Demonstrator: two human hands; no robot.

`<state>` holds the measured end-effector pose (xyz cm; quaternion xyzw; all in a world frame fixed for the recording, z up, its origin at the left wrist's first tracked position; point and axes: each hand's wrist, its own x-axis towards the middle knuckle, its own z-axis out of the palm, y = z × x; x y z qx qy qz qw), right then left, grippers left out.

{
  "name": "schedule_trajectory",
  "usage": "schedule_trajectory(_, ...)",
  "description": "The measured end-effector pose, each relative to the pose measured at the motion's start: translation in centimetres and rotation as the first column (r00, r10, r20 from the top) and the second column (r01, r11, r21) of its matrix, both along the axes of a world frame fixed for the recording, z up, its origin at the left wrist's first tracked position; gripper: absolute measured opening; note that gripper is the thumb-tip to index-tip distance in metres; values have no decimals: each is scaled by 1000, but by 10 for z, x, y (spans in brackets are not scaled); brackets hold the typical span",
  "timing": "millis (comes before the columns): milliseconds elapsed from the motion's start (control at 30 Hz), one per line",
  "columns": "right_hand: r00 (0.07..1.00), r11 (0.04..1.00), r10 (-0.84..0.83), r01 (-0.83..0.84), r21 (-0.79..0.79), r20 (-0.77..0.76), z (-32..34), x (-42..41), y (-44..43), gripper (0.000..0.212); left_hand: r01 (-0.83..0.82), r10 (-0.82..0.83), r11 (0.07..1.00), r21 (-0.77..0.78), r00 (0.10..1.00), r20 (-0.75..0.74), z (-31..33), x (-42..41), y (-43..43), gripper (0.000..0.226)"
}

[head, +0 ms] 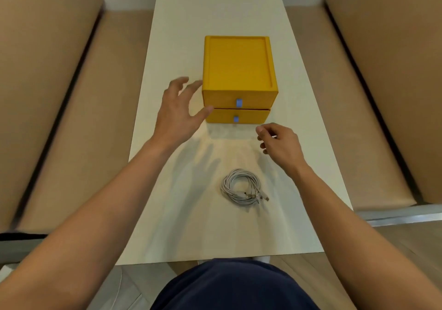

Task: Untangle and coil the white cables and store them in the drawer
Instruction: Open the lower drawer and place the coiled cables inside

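A yellow two-drawer box stands in the middle of the white table, both drawers pushed in, each with a small blue pull tab. The white cables lie coiled in one bundle on the table, nearer to me than the box. My left hand is spread open at the box's left front corner, fingertips at its side. My right hand hovers in front of the lower drawer, to the right, with fingers loosely curled and nothing in them.
Brown cushioned benches run along both sides of the narrow table. The table's near edge lies just above my lap.
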<state>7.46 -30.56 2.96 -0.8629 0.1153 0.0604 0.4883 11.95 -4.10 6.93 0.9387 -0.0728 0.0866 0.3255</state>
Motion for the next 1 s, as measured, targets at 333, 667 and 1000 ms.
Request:
schedule_trajectory(333, 992, 992, -125, 125, 28, 7, -17, 53, 24, 31, 189, -184, 975, 118, 982, -49, -5, 53, -19, 34)
schedule_trajectory(667, 975, 997, 54, -64, -37, -215, -28, 88, 48, 36, 178, -175, 964, 197, 984, -33, 0, 57, -29, 36)
schedule_trajectory(1000, 978, 994, 98, -106, -35, -185, -35, 31, 29, 48, 180, -169, 956, 232, 983, -68, 6, 59, -32, 37)
